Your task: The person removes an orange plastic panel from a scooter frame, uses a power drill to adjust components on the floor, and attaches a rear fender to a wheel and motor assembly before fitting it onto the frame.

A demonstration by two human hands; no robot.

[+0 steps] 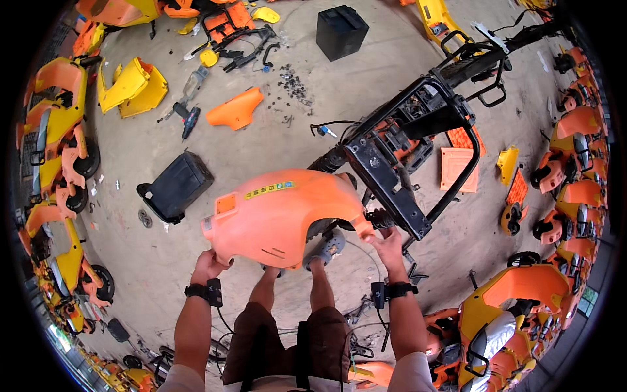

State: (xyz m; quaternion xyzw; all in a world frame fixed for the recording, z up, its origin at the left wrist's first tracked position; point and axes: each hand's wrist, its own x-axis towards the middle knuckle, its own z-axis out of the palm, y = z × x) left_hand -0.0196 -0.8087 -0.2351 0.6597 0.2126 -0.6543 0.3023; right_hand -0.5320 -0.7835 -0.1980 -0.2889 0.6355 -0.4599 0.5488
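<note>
A large orange scooter body panel, curved with a wheel-arch cutout and a small sticker, spans the space between my hands. My left hand is closed on its lower left edge, fingertips partly hidden beneath. On the other side, my right hand pinches the narrow end of the panel. Just beyond that end stands a stripped black scooter frame, with exposed wiring and mechanical parts inside. The panel covers part of the frame's wheel and shock absorber.
A black bin lies left of the panel; a black box stands farther off. A power drill, an orange cover, yellow panels and scattered screws lie on the floor. Parked scooters line both sides.
</note>
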